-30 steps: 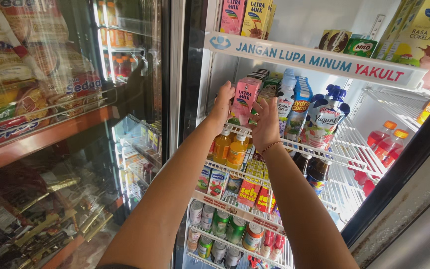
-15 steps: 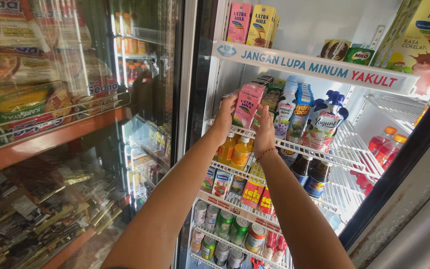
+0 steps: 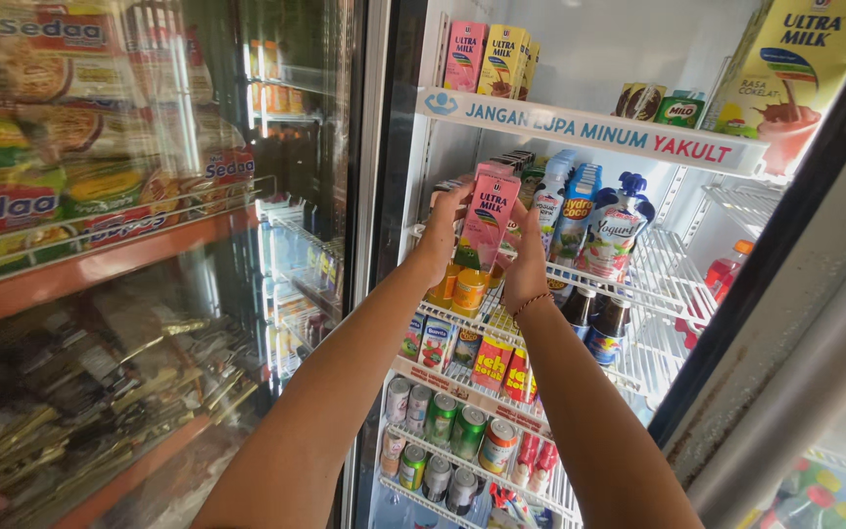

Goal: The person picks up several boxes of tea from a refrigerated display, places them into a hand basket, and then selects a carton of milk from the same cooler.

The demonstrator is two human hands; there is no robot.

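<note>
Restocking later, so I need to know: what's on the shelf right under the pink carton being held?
Under the pink carton, orange bottles stand on the wire shelf. The hands and carton cover whatever sits behind them.

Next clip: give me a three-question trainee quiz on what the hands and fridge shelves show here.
1. True or false: both hands hold the pink milk carton.
2. Which sits directly right of the carton on the same wire shelf? A) cans B) a blue-and-white bottle C) noodle packs
3. Fill in: the shelf of cans lies ___ the hands.

Key
1. True: the left hand and right hand each have a grip on a side of it.
2. B: the blue-and-white bottle.
3. Below.
</note>
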